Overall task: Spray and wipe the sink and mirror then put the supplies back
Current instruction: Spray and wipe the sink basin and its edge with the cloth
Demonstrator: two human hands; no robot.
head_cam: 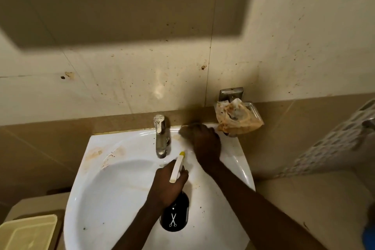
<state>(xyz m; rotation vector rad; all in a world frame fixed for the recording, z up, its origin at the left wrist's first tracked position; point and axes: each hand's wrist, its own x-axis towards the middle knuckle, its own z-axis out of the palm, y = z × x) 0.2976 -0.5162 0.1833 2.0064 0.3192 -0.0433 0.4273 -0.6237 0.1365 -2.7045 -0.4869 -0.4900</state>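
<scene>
sink [113,199] 1 | tap [161,138] 1 | spray bottle [174,217] 1 | hands 2

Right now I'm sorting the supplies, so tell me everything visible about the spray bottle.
The spray bottle has a dark, glossy round body with a small white scissors logo and a white trigger head with a yellow nozzle tip. The left hand grips its neck, holding it above the white sink, nozzle aimed toward the tap.

Left hand [169,185] curled in a grip; right hand [205,144] fisted, arm outstretched
</scene>
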